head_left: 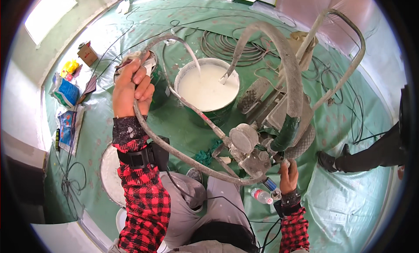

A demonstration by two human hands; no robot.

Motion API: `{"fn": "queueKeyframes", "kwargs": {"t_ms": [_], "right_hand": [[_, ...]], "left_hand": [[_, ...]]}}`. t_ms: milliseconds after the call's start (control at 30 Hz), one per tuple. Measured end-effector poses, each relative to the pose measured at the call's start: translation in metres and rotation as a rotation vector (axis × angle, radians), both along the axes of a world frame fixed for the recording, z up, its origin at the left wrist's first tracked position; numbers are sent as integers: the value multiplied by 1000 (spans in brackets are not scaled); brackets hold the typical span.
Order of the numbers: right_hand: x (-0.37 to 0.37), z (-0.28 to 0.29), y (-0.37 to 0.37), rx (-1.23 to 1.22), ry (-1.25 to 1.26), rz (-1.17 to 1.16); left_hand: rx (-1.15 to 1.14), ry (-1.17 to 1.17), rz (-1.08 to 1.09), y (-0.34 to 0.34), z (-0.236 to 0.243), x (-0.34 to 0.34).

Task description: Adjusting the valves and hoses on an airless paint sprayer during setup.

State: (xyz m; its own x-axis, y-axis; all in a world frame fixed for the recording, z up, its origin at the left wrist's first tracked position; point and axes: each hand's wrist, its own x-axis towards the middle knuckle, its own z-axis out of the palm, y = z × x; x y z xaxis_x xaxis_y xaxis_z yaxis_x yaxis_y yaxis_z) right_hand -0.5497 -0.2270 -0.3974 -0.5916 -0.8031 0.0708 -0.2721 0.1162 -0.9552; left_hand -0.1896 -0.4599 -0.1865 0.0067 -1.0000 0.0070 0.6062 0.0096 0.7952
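My left hand [133, 85] is closed around a grey hose [174, 151], which loops from the pump machine [251, 150] up past my fingers. Beyond my hand the hose arches over a bucket [228, 109] of white liquid [207, 89]; whether its white end or a stream reaches the liquid, I cannot tell. A thick, stained hose [264, 28] runs from the same bucket to the machine. My right hand [288, 176] has its fingers curled at a small part low on the machine's right side, mostly hidden by the fingers.
A second bucket [162, 89] stands behind my left hand, and a white round container [112, 174] is by my left forearm. A plastic bottle [262, 196] lies near my right hand. Coiled hoses [218, 45] cross the green floor sheeting. Another person's leg [371, 150] is at right.
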Motion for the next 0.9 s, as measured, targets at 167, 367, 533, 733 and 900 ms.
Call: {"fn": "queueKeyframes", "kwargs": {"t_ms": [167,367,533,733,900], "right_hand": [[-16,0,2,262,-870,41],[-2,-3,-3,-77,340,0],[-13,6,-7,208,-390,22],[-19,-2,5,182,-218,93],[-17,-6,5,37,245,37]], "left_hand": [[-3,-16,7,5,1,5],[16,27,5,5,2,1],[3,19,18,8,2,2],[-1,24,18,5,-1,4],[1,19,15,3,0,0]]}}
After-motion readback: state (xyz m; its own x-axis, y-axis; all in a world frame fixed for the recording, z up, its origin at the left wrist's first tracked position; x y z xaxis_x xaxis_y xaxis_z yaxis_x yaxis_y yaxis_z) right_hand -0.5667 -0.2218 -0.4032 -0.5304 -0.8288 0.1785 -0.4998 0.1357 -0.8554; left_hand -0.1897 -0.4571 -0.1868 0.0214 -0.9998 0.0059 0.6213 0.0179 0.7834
